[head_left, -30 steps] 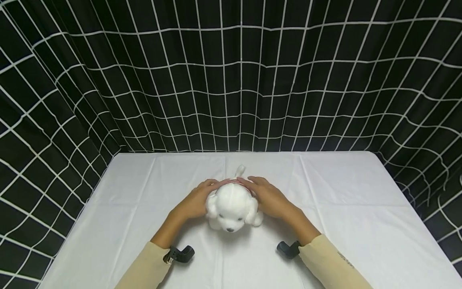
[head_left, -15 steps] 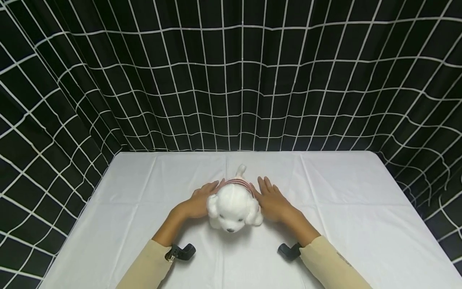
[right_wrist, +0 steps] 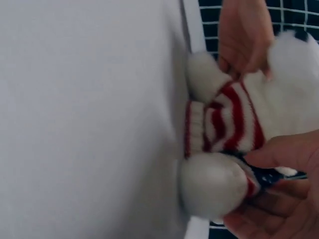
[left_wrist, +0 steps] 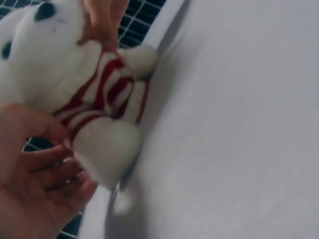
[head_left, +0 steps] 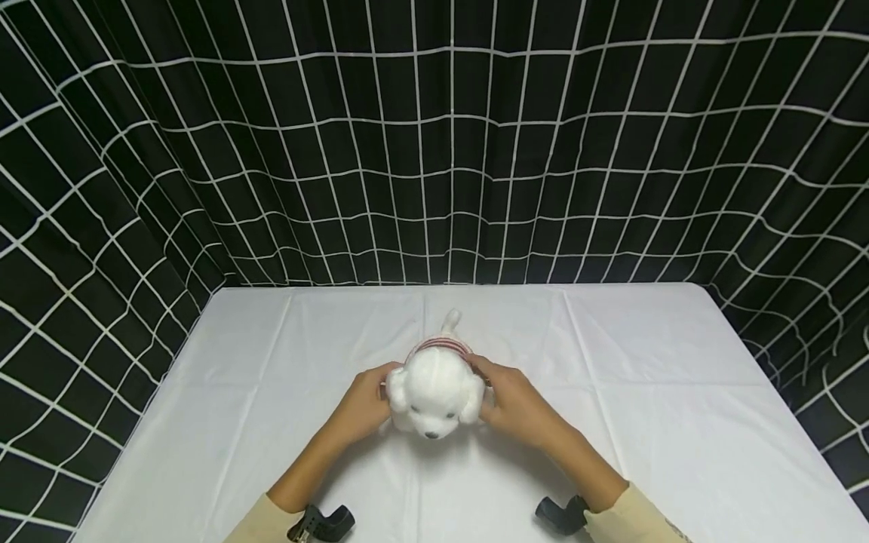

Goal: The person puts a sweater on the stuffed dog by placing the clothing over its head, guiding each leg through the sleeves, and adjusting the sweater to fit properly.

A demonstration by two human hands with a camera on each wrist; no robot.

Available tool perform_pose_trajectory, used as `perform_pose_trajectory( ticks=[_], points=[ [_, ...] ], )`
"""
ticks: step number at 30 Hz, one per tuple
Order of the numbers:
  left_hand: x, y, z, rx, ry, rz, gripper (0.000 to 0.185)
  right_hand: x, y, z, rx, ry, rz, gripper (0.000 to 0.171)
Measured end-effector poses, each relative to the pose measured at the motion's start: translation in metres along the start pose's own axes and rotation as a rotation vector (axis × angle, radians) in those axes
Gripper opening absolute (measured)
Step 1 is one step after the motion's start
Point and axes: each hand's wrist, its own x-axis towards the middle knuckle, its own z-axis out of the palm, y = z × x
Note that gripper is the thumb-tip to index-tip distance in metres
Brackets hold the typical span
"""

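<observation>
Black curtain w/ a white grid pattern point(head_left: 434, 151) hangs behind and to both sides of a table covered in a smooth white cloth point(head_left: 611, 377), lightly creased along fold lines. Near the middle of the table, toward the front edge, sits a small plush dog point(head_left: 434, 388): fluffy white fur, rounded head w/ floppy ears, dark nose and eyes, face turned toward the wearer, stubby tail pointing away, a red-and-white striped knit sweater round its body. The person's left hand point(head_left: 363, 407) and right hand point(head_left: 519, 403) clasp it from opposite sides, fingers curled in against the soft body, prob. to steady or raise it evenly; wrist views suggest the toy is tipped, paws close to the cloth, but whether it's fully off the surface can't be told. Beige sleeves show at the bottom, each wrist bearing a small black camera mount point(head_left: 560, 514).
</observation>
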Motion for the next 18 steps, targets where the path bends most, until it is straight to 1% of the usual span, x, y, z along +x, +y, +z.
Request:
perform_pose_trajectory(
  ticks=[2, 4, 6, 8, 10, 13, 15, 18],
  points=[
    [-0.002, 0.000, 0.003, 0.011, -0.041, 0.008, 0.026, -0.002, 0.000, 0.006, -0.018, -0.009, 0.001, 0.082],
    [-0.002, 0.000, 0.005, 0.022, -0.074, 0.029, 0.034, -0.003, 0.001, 0.011, -0.027, 0.014, -0.006, 0.086],
    [-0.003, 0.000, 0.007, 0.014, -0.103, 0.048, 0.045, -0.003, 0.003, 0.016, -0.024, 0.045, -0.023, 0.083],
    [-0.002, -0.003, 0.012, 0.008, -0.114, 0.074, 0.057, -0.003, 0.004, 0.019, -0.010, 0.055, -0.026, 0.080],
    [-0.001, -0.004, 0.017, 0.001, -0.110, 0.092, 0.063, -0.002, 0.003, 0.020, 0.007, 0.045, -0.002, 0.080],
    [0.000, -0.005, 0.023, 0.014, -0.077, 0.098, 0.064, -0.002, 0.000, 0.020, 0.024, 0.016, 0.050, 0.086],
    [-0.001, -0.003, 0.024, 0.025, -0.070, 0.091, 0.064, -0.002, -0.001, 0.020, 0.027, 0.011, 0.073, 0.087],
    [-0.003, -0.003, 0.021, 0.049, -0.076, 0.081, 0.064, -0.004, 0.001, 0.022, 0.053, 0.017, 0.079, 0.082]
  ],
)
